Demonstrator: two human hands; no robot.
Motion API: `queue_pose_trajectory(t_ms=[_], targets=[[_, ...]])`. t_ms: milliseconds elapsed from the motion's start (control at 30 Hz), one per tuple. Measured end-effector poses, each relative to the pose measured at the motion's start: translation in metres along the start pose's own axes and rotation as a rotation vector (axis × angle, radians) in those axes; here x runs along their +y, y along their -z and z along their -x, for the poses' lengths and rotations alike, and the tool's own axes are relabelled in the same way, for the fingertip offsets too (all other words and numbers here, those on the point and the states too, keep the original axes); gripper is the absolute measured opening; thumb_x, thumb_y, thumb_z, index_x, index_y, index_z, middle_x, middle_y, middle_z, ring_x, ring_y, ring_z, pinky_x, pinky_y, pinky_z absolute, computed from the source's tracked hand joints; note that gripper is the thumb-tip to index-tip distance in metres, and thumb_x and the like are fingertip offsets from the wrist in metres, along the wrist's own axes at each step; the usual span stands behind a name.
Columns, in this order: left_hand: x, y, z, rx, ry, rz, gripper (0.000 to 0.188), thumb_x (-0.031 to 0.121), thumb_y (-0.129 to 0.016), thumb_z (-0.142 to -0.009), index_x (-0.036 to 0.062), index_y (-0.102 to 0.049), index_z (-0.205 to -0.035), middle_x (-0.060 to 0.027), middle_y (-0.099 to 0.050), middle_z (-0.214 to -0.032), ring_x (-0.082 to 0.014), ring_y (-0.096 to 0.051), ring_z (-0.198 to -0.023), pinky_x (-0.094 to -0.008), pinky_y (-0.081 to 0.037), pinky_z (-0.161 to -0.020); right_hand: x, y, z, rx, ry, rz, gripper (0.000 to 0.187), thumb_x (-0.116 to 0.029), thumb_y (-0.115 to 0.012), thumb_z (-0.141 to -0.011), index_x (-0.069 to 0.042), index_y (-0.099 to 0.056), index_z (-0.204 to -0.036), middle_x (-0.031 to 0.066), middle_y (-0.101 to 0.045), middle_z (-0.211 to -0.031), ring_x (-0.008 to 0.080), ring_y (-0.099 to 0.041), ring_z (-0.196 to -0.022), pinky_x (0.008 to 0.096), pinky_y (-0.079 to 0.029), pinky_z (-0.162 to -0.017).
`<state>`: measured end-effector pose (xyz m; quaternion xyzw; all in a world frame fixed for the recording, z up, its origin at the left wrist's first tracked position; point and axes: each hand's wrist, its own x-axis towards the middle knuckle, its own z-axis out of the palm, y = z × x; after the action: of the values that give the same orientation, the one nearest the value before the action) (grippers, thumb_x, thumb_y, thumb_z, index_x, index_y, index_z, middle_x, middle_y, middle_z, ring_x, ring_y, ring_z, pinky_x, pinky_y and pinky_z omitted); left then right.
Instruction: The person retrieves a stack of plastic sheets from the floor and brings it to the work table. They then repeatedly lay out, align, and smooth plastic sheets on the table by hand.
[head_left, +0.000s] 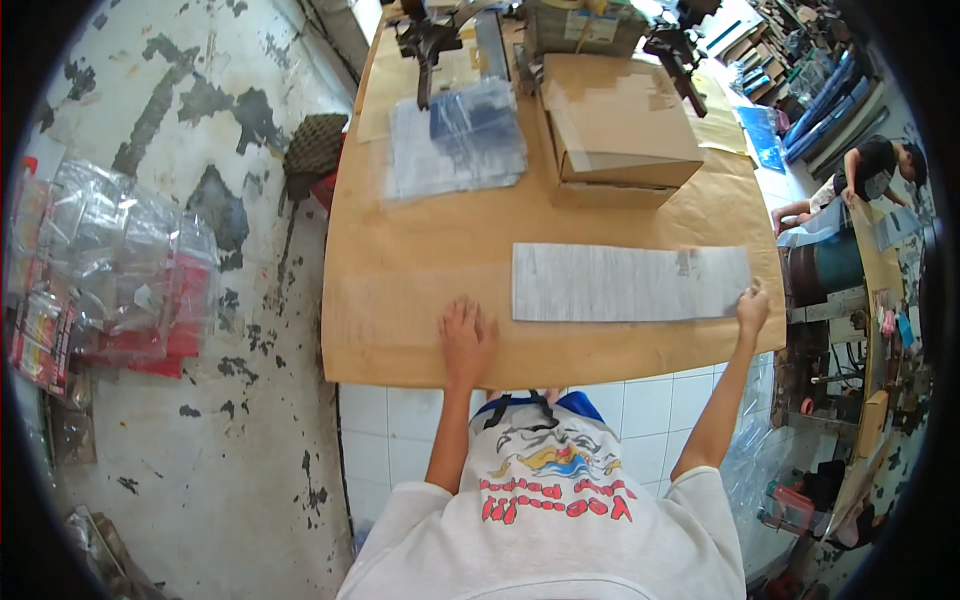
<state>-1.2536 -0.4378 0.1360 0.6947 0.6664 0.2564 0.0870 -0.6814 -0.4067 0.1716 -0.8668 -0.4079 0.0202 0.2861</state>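
A long, flat grey piece with a streaked surface (630,284) lies across the right half of the brown-covered table (400,270). It looks like a stack of thin sheets, though I cannot tell the material for sure. The fingers of my right hand (753,308) are curled round its lower right corner. Left of the grey piece, and apart from it, my left hand (468,335) rests flat on the table near the front edge. Its fingers are stretched out and it holds nothing.
Behind lie clear plastic bags (460,140) and a cardboard box (620,120). Dark metal clamps (428,40) stand at the far edge. Packaged plastic (130,260) hangs by the peeling wall on the left. A person (880,170) works at another table on the right.
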Motion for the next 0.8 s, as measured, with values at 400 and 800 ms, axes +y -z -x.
queue_pose_trajectory(t_ms=[400,800], targets=[[0.069,-0.022,-0.064,-0.440,0.348,0.161,0.047,0.040,-0.063,-0.087,-0.0051,-0.064,-0.074,-0.0253,-0.063,-0.098,-0.0411,-0.059,-0.090,-0.0423,-0.047,-0.078,-0.246,-0.088,0.262,-0.500,0.497,0.033,0.080,-0.045,-0.066,-0.078,-0.002,-0.040,-0.140,0.0280,-0.023,-0.151,0.0455,-0.012,-0.142,0.0787,-0.002,-0.099],[0.051,-0.045,-0.009,-0.316,-0.284,0.051,0.058,0.035,-0.040,-0.099,-0.0011,-0.032,-0.144,-0.0185,-0.031,-0.151,-0.0306,-0.028,-0.140,-0.0465,-0.020,-0.114,-0.245,-0.023,0.146,-0.146,0.413,-0.449,0.049,-0.045,-0.050,-0.096,0.003,-0.059,-0.093,0.0243,-0.057,-0.061,0.0384,-0.059,-0.055,0.0464,-0.039,-0.047]])
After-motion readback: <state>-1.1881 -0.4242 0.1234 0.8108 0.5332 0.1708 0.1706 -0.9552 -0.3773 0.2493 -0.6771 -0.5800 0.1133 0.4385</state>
